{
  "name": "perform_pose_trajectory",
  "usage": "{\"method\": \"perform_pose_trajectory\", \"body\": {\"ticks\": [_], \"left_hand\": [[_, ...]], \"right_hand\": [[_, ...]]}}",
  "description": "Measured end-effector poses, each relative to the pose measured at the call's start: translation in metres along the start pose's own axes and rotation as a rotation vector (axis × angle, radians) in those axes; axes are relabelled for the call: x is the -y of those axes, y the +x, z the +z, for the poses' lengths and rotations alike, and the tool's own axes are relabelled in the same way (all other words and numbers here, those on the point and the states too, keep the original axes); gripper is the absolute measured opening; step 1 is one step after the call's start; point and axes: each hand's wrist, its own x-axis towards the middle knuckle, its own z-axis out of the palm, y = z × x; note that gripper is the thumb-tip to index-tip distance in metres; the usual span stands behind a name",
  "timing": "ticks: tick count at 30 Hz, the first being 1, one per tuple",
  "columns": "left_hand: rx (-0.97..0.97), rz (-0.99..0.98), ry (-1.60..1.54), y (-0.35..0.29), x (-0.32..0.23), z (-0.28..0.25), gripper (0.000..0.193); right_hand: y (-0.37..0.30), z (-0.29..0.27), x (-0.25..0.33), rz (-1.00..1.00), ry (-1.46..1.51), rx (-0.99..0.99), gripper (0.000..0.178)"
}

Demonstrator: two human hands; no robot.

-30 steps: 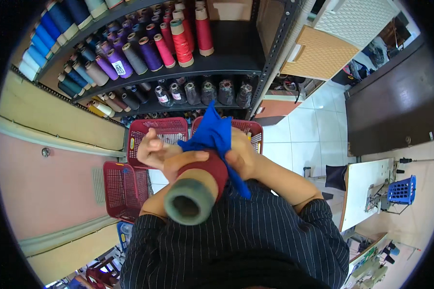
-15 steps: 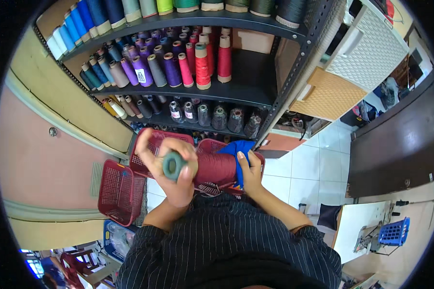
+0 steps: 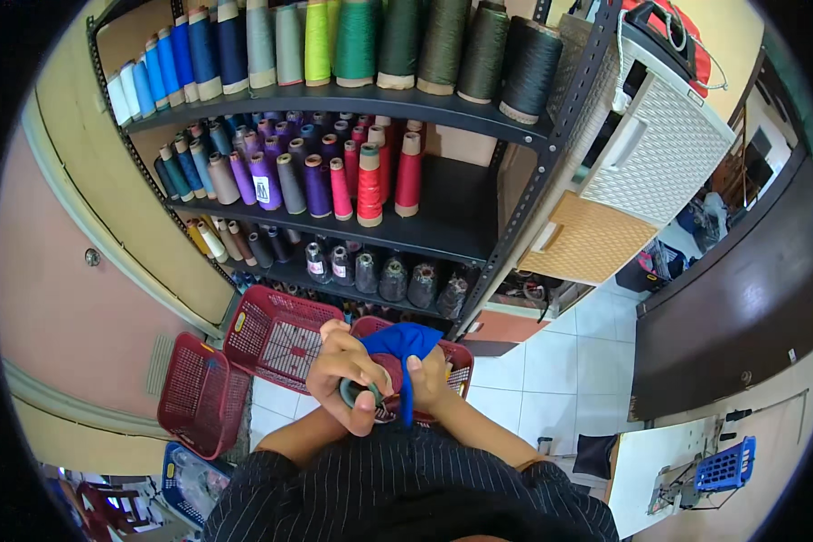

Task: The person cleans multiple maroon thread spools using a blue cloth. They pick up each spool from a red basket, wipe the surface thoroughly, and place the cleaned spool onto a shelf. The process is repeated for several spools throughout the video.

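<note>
A thread cone [image 3: 389, 370] wound with dark red thread lies between my hands in front of my chest. My left hand [image 3: 336, 369] is closed around its narrow end, where the grey-green hollow tip shows between the fingers. A blue cloth [image 3: 402, 341] drapes over the cone's other end and hangs down in a strip. Through that cloth my right hand [image 3: 432, 375] grips the cone, thumb on top. Fingers and fabric hide most of the wound thread. Below the hands a red plastic basket [image 3: 462, 366] shows partly.
Ahead stands a black metal shelf [image 3: 334, 98] with rows of coloured thread cones. Red baskets [image 3: 280, 316] [image 3: 185, 388] sit on the floor at left. To the right are a woven-front drawer cabinet [image 3: 605, 230], a dark door [image 3: 741, 298] and a white table [image 3: 664, 483] with a blue basket.
The cone has dropped lower and closer to my body, and more of it is covered by the blue cloth. My hands have come nearer together. The view has tilted up toward the shelf.
</note>
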Motion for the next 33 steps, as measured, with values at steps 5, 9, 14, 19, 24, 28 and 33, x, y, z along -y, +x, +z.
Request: {"method": "perform_pose_trajectory", "body": {"ticks": [5,9,14,19,24,28,33], "left_hand": [[0.218,-0.072,0.027,-0.006,-0.010,-0.023,0.007],[0.342,-0.096,0.044,-0.006,-0.025,-0.030,0.008],[0.223,-0.069,0.113,-0.004,-0.034,-0.045,0.010],[0.155,-0.037,0.132,-0.003,-0.037,-0.059,0.017],[0.225,-0.053,0.116,-0.012,-0.029,-0.048,0.014],[0.245,-0.095,0.155,-0.013,-0.026,-0.050,0.026],[0.174,-0.136,0.046,-0.020,-0.023,-0.060,0.021]], "right_hand": [[-0.030,-0.025,-0.052,0.038,-0.150,0.048,0.036],[-0.032,0.015,-0.010,0.009,0.123,0.249,0.074],[-0.042,0.032,-0.035,0.437,0.154,0.198,0.043],[-0.015,0.021,-0.022,0.400,0.271,0.107,0.041],[-0.018,0.037,0.019,0.065,-0.009,0.257,0.046],[-0.038,0.047,-0.016,0.311,0.205,0.147,0.042],[-0.033,0.026,-0.063,0.719,0.174,-0.067,0.042]]}}
